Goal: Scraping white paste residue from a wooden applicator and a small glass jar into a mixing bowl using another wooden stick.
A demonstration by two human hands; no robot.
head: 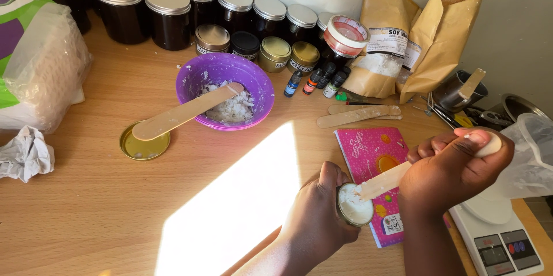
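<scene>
**Two hands at a small tin of white wax**

Both hands work low and right of centre, above the wooden bench point(103, 207). The left hand point(319, 212) wraps its fingers around a small round metal tin point(353, 204), tilted so that its open mouth faces the camera. White, soft-looking wax fills the tin almost to its rim, its surface uneven and lumpy. The right hand point(452, 169) is closed around a flat pale wooden stick point(387, 180), smeared white, whose lower end presses into the filling.

Under the tin lies a pink notebook with a planet picture point(368, 152). Further left, well apart, stands a purple plastic bowl point(224, 71) holding white flakes and a second wooden stick point(184, 112), with a gold round lid point(144, 148) just beside it. A white kitchen scale point(507, 247) sits at the right edge.
</scene>
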